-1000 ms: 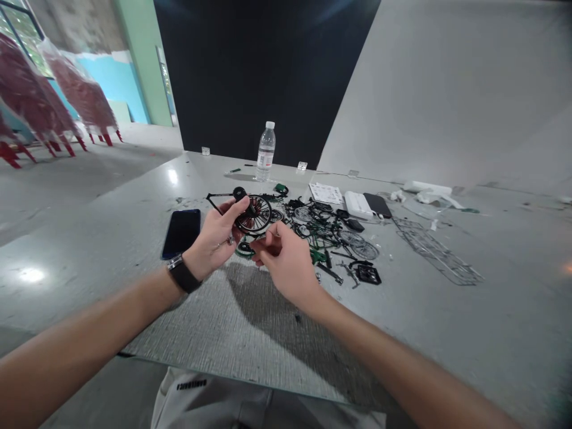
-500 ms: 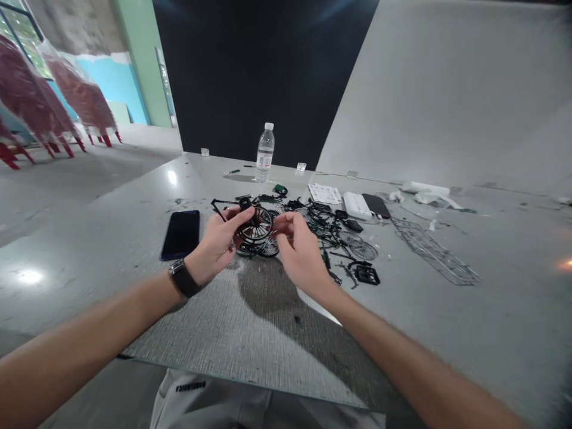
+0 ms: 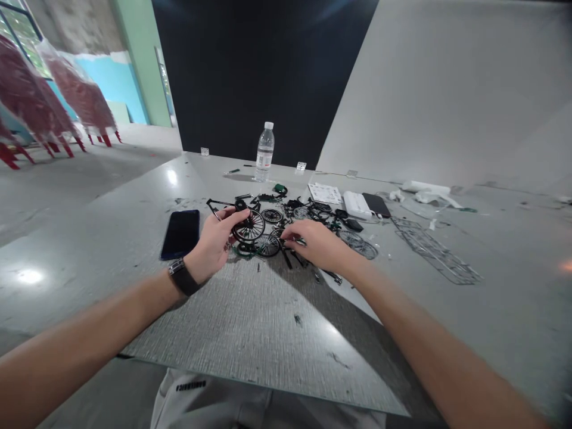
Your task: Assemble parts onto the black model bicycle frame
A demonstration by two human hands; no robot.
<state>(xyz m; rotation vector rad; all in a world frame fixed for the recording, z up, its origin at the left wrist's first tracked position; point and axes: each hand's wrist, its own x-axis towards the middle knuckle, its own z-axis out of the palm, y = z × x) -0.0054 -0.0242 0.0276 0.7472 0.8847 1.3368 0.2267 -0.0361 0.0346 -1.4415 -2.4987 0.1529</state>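
Note:
My left hand (image 3: 213,235), a dark strap on its wrist, is closed around a black miniature bicycle (image 3: 251,226), a frame with a spoked wheel fitted. It is held tilted above the table. To its right, my right hand (image 3: 318,241) reaches low over the loose parts. Its thumb and fingers are pinched together; whatever lies between them is too small or hidden to name. Close by lie a small loose wheel (image 3: 271,215) and a larger spoked wheel (image 3: 268,245). Another large wheel (image 3: 358,245) lies beyond my right hand, which covers part of the pile.
A phone (image 3: 181,235) lies left of my left hand. Behind the parts stand a water bottle (image 3: 264,154) and an instruction sheet (image 3: 325,193). To the right are a white box (image 3: 356,205), a dark flat pad (image 3: 376,205) and an emptied parts sprue (image 3: 435,253).
My right hand has moved away from the bicycle's wheel, rightward onto the loose parts. My left hand still holds the bicycle, shifted slightly left.

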